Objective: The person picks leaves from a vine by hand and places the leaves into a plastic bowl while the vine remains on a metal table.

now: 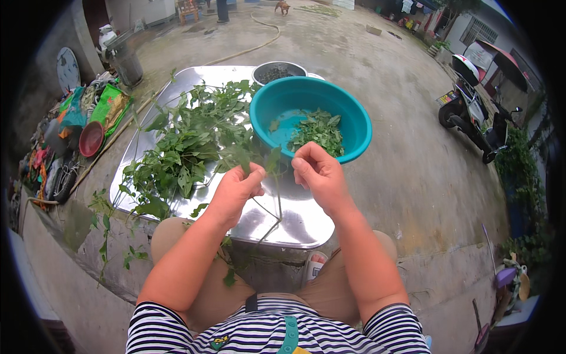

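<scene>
My left hand (241,188) pinches a leafy green stem (267,209) between thumb and forefinger. The stem forks below the hand, and some of its leaves blur above the fingers. Close to the near rim of a teal plastic basin (360,113), my right hand (319,177) has its fingers curled towards the thumb; whether anything sits between them is hidden. Inside the basin lies a heap of plucked leaves (319,132). A large pile of leafy vines (185,155) covers the left of a shiny metal tray (300,228) in front of my knees.
Behind the teal basin stands a metal bowl (279,66) of dark bits. Vines (106,230) trail over the tray's left edge. A hose (265,42) crosses the concrete yard. Bags and a red bowl (91,139) lie left, a scooter (473,115) stands right, and a dog (282,6) is far off.
</scene>
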The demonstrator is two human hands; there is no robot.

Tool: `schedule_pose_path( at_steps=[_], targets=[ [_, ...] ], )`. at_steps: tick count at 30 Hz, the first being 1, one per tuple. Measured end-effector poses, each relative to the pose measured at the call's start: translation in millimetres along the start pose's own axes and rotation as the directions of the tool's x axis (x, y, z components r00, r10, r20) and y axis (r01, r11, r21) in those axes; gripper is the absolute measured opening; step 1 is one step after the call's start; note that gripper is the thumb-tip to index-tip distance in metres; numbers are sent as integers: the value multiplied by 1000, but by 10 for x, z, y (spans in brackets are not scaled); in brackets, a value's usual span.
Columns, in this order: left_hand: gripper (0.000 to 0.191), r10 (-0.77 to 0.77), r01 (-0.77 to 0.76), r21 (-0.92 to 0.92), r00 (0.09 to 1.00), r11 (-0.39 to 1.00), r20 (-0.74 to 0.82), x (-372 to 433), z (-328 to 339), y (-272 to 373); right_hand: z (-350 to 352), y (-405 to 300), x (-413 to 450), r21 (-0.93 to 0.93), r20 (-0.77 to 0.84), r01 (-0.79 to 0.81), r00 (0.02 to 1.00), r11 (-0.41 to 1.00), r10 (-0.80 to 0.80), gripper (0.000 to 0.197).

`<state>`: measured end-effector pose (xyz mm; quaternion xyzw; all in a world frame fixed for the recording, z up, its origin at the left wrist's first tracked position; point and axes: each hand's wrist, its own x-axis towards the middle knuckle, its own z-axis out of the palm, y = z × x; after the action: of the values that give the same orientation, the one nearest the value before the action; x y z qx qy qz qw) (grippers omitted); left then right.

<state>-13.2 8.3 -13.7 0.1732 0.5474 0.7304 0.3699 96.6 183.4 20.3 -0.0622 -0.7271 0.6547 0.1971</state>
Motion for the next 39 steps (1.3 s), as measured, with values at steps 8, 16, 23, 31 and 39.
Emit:
schedule_pose_path(
  at_steps=[8,16,23,31,39],
  targets=[
    [14,17,-17,9,1000,1000,-20,-22,47,17,67,69,-18,240,103,-182,981,953,161,11],
    [14,2,-2,3,1000,1000,25,-13,49,16,-344,152,291,-921,-76,209,731,329,-678,15],
    [13,0,-1,31,999,1000,32,-46,34,36,131,-77,-22,-443,39,237,969,865,-245,14],
    [13,-34,34,-7,999,999,30,-16,40,7,145,130,3,308,-120,-34,990,951,74,8],
    [17,-35,36,-35,999,999,40,-28,29,2,211,55,-30,91,99,-165,983,982,156,7]
  ],
)
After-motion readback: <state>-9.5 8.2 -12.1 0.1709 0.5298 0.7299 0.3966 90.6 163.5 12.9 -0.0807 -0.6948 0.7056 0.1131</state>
